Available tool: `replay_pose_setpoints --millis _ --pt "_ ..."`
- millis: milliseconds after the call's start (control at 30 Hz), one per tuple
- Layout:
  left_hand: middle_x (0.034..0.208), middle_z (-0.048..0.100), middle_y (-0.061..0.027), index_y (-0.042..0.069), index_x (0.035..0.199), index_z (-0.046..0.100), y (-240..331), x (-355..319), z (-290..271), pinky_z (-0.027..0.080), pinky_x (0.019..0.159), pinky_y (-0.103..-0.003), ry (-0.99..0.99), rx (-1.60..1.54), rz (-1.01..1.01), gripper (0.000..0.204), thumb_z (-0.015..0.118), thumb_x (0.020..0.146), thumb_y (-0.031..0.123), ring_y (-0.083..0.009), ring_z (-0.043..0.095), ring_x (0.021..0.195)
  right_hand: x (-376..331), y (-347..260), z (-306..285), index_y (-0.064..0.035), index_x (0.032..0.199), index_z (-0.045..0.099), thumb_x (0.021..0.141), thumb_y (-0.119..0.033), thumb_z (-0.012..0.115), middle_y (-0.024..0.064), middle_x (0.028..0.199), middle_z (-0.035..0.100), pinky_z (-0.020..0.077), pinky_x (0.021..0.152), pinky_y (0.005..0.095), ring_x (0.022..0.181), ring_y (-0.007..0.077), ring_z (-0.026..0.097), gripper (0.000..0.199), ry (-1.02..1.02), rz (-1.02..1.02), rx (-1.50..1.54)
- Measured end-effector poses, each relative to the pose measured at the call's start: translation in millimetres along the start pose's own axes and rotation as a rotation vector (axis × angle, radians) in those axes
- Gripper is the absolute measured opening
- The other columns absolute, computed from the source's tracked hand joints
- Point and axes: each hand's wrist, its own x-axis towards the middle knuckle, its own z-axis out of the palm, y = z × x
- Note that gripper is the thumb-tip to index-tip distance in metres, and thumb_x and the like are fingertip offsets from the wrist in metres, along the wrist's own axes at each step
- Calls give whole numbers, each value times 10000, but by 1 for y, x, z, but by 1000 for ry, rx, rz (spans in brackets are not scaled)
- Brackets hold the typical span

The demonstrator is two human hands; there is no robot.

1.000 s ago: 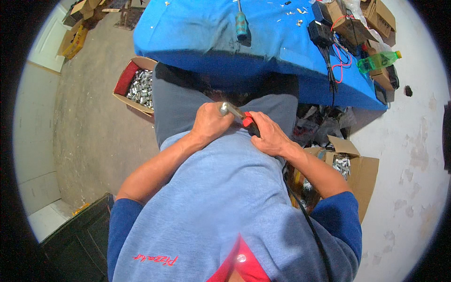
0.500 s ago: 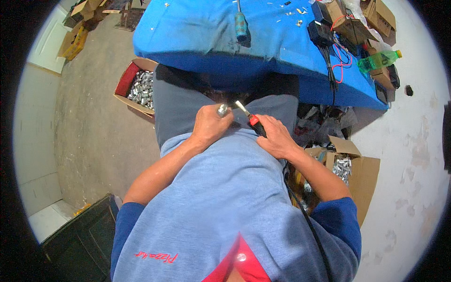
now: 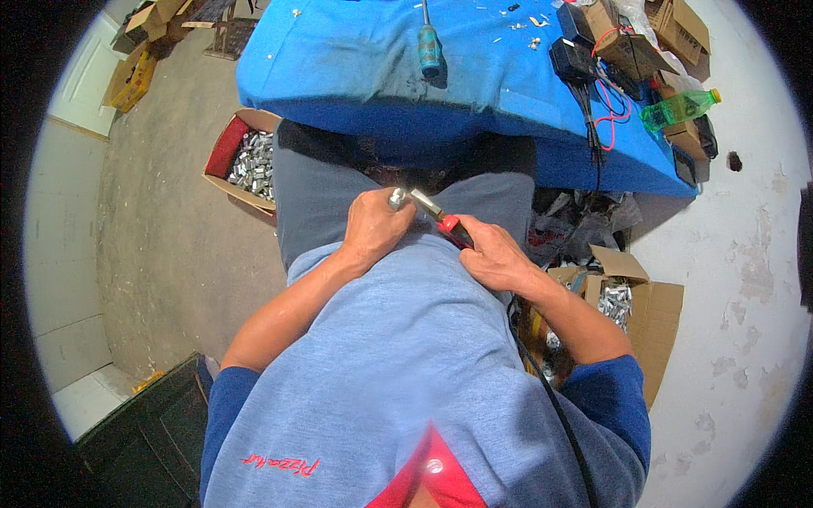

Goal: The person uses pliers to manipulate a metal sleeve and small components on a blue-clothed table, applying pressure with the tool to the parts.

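Note:
Over my lap, my left hand [image 3: 373, 224] is closed around a small shiny silver metal part [image 3: 396, 198], whose end sticks out above the thumb and finger. My right hand [image 3: 498, 256] grips a black-and-red handheld tool [image 3: 449, 224] with a silver metal nose. That nose points up and left at the part; I cannot tell if the two touch. A black cord [image 3: 555, 394] runs from near my right wrist down over my shirt. The rest of the part is hidden in my left fist.
Ahead stands a table with a blue cover [image 3: 356, 63], bearing a teal-handled screwdriver [image 3: 429, 51], black adapters [image 3: 574, 59] with cables and a green bottle [image 3: 680, 110]. An open box of silver metal pieces [image 3: 252, 162] stands at left, another cardboard box [image 3: 656, 326] of them at right.
The tool in my right hand has shifted slightly left and down, its nose now nearer the metal part. My left hand holds almost the same place; the view has moved slightly.

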Motion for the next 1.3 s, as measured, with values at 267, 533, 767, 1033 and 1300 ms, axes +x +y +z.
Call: replay_pose_setpoints --millis 267,533,767,1033,1300 --pt "612 567 -214 -35 717 622 4 -1 -1 428 526 -406 49 11 34 283 661 857 207 -298 546 509 0 10 12 21 1223 554 774 -22 550 105 1079 637 494 932 336 998 210 635 451 67 -51 991" --pt "595 538 -200 21 613 543 7 -1 -3 419 514 -455 149 77 260 316 668 847 192 -390 557 551 3 25 19 15 1242 509 784 -20 540 142 1075 640 496 898 348 1014 263 640 461 92 34 902" --pt "594 540 -197 20 607 528 6 -1 -3 419 515 -456 171 101 243 335 674 846 204 -391 561 561 -9 1 3 71 1356 387 752 33 480 250 1288 492 371 1070 445 1215 397 486 612 376 -172 -199" --pt "622 555 -207 18 641 548 7 -1 -5 428 540 -467 142 90 188 300 678 837 203 -404 570 596 -13 0 16 72 1361 365 748 19 508 275 1321 443 356 1074 461 1238 437 426 631 312 -158 -170" --pt "678 592 -205 14 688 584 11 -1 -6 450 590 -476 111 103 152 138 653 743 120 -411 592 659 -8 -4 17 98 1358 349 751 12 498 279 1339 422 326 1086 460 1246 436 418 631 265 -175 -163"
